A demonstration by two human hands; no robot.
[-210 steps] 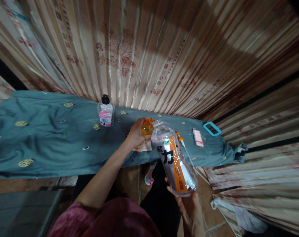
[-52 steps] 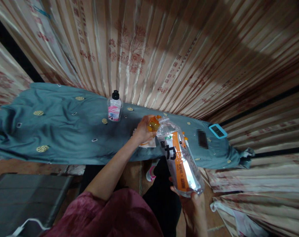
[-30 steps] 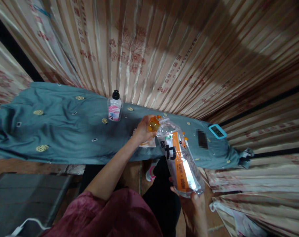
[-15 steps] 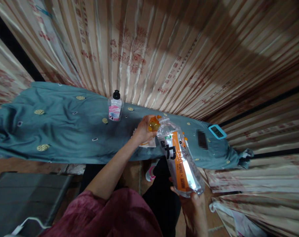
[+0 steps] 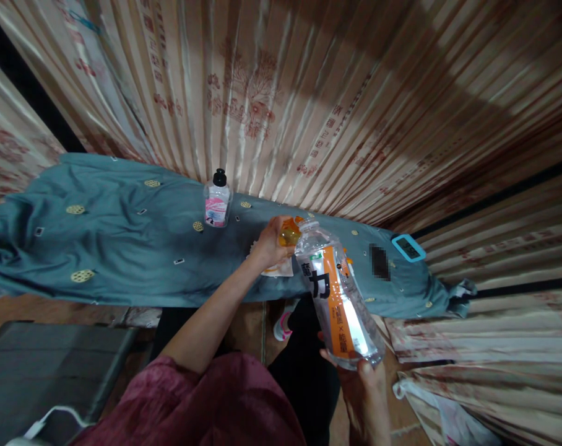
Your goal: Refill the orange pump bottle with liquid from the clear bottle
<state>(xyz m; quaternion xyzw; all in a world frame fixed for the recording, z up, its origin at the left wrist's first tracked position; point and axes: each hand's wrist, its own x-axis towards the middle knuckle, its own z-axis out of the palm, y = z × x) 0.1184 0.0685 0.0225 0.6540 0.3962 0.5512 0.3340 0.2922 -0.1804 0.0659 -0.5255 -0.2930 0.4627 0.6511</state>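
Your right hand grips the base of the big bottle, fingers closed around it, and tilts it so its neck leans up and away toward the small orange bottle. Your left hand is clamped around that orange bottle, holding it over the near edge of the surface, above a white paper. The two bottle mouths meet or nearly meet; I cannot tell which. A pink-labelled bottle stands farther back, and a blue device lies to the right.
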